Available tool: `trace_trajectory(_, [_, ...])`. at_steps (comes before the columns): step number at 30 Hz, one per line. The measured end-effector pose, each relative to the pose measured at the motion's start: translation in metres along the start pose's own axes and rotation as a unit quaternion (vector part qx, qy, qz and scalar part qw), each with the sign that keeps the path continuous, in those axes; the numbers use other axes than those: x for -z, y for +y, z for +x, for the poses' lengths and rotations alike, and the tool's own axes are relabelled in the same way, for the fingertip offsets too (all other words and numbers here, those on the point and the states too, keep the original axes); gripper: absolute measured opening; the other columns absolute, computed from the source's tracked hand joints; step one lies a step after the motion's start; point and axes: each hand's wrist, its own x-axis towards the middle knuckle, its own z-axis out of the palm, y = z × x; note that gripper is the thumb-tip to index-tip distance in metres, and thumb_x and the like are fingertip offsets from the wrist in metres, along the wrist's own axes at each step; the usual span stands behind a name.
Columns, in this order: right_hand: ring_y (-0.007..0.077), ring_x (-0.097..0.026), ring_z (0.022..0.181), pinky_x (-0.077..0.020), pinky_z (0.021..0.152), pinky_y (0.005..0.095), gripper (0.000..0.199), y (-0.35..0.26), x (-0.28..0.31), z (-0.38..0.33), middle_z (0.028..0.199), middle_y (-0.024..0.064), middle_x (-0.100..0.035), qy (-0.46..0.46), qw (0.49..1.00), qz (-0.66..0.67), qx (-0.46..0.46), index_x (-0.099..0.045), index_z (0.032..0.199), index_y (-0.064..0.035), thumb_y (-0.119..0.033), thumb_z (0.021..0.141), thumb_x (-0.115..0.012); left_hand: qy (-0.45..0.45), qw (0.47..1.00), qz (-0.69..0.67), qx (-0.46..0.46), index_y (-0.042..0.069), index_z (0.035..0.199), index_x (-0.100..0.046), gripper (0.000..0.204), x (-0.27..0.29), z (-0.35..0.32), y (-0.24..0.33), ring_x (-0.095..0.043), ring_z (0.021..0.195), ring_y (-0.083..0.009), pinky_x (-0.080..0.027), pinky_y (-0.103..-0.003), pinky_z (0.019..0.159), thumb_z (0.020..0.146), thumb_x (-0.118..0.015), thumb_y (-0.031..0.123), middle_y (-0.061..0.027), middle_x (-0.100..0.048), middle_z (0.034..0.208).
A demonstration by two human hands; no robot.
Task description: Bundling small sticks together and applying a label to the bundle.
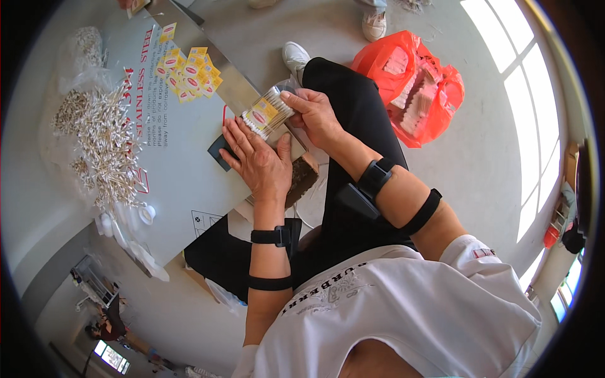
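Observation:
A clear plastic bag of cotton swabs (pixel 268 113) with a yellow label card inside is held at the edge of the table. My right hand (pixel 313 116) pinches the bag's far right side between thumb and fingers. My left hand (pixel 261 160) lies with fingers stretched out and thumb apart, its fingertips touching the near end of the swabs. Beside the left fingers is a flat dark block (pixel 220 151). Yellow and white label cards (pixel 192 74) lie spread further back on the table. A big heap of loose cotton swabs (pixel 107 142) covers the left part.
The table (pixel 179 170) has a pale film-covered top with a metal edge strip. A red plastic bag (pixel 441 94) with several filled packs stands on the floor at right. White plastic pieces (pixel 129 242) lie at the table's near left corner. Another person's shoe (pixel 374 26) shows at the top.

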Motion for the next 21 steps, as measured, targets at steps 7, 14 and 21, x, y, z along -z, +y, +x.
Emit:
trace_trajectory(7, [0.0131, -0.059, 0.095, -0.0474, 0.081, 0.0237, 0.084, -0.023, -0.011, -0.004, 0.111, 0.0046, -0.062, -0.055, 0.964, -0.212, 0.148, -0.043, 0.14, -0.0016, -0.011, 0.069, -0.086, 0.03, 0.997, -0.061, -0.03, -0.005, 0.149, -0.018, 0.089, 0.002, -0.012, -0.008, -0.012, 0.147, -0.0378, -0.01, -0.059, 0.114, 0.093, -0.05, 0.056, -0.024, -0.016, 0.157])
trace_trajectory(14, [0.0096, -0.06, 0.081, -0.0498, 0.071, 0.0257, 0.043, -0.023, -0.012, 0.0, 0.091, 0.0041, -0.066, 0.012, 0.981, -0.192, 0.036, -0.064, 0.11, 0.0004, -0.022, 0.078, -0.082, 0.025, 0.996, -0.085, 0.014, -0.005, 0.15, -0.02, 0.087, 0.002, -0.01, -0.004, -0.008, 0.148, -0.0367, -0.004, -0.059, 0.115, 0.093, -0.046, 0.056, -0.0231, -0.014, 0.158])
trace_trajectory(21, [0.0083, -0.06, 0.073, -0.0502, 0.068, 0.0249, 0.029, -0.015, -0.024, -0.001, 0.081, 0.0018, -0.067, -0.03, 0.967, -0.237, 0.093, -0.067, 0.096, 0.0014, -0.018, 0.08, -0.08, -0.007, 0.997, -0.076, 0.009, -0.004, 0.149, -0.024, 0.083, 0.007, -0.005, -0.003, -0.009, 0.148, -0.035, -0.004, -0.061, 0.114, 0.094, -0.047, 0.054, -0.0202, -0.017, 0.158])
